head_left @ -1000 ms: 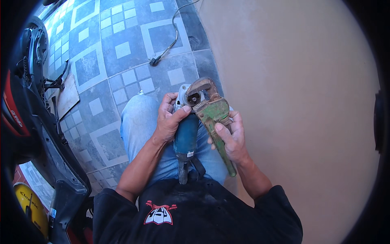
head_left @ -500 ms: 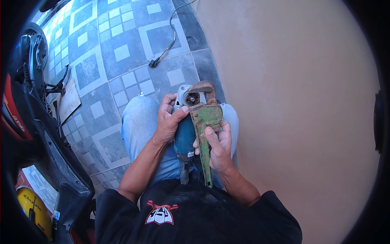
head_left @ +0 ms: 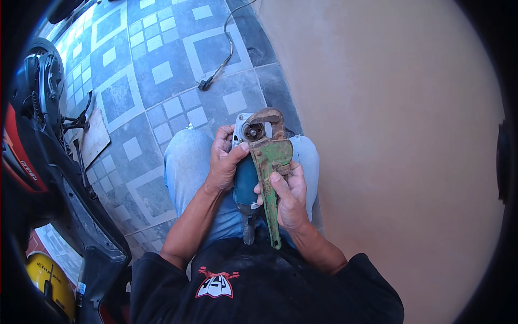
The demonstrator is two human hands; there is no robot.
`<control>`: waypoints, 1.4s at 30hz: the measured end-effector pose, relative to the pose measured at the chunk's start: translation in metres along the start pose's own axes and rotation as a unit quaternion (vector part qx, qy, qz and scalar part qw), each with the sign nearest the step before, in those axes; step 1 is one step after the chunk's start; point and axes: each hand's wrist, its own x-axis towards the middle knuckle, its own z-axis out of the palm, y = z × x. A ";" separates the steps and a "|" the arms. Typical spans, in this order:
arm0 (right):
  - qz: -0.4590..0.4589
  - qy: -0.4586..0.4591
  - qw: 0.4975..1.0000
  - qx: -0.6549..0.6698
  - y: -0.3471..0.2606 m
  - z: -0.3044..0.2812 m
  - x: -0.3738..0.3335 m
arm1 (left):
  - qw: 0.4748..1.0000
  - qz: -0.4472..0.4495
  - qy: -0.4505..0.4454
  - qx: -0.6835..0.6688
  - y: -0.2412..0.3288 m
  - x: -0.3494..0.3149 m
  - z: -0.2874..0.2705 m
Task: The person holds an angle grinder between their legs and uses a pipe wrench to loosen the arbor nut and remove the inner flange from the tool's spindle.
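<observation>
An angle grinder (head_left: 245,181) with a teal body and silver head lies along my lap, its bare spindle facing up. My left hand (head_left: 222,159) is closed round the grinder's head, the thumb on its near side. A worn green pipe wrench (head_left: 268,162) with a rusty hook jaw lies over the grinder's right side. Its jaws stand at the spindle, the hook jaw reaching over the right of the head; whether they touch it I cannot tell. My right hand (head_left: 290,194) grips the wrench's handle, thumb on top and fingers underneath.
A power plug (head_left: 205,83) on a dark cord lies on the patterned tile floor (head_left: 162,73). At the left stands a black and red motorbike (head_left: 59,178), with a yellow rounded object (head_left: 51,281) beside it. A plain beige wall (head_left: 399,135) rises on the right.
The wrench's jaw end has shifted very slightly left over the grinder's head. Both hands keep their holds, and the whole view has moved a little.
</observation>
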 end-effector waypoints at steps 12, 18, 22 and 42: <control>0.008 0.002 1.000 -0.027 -0.006 -0.004 0.002 | 1.000 -0.001 0.003 -0.008 0.000 -0.001 0.002; 0.025 0.025 0.999 -0.005 -0.003 0.003 -0.001 | 1.000 0.014 0.007 0.027 -0.001 -0.001 0.004; 0.015 0.034 0.999 0.004 -0.002 0.001 -0.001 | 0.999 0.014 0.007 0.046 0.000 -0.002 0.004; 0.004 0.041 0.999 0.024 -0.001 0.001 0.003 | 0.988 0.052 -0.039 0.143 0.004 -0.004 0.004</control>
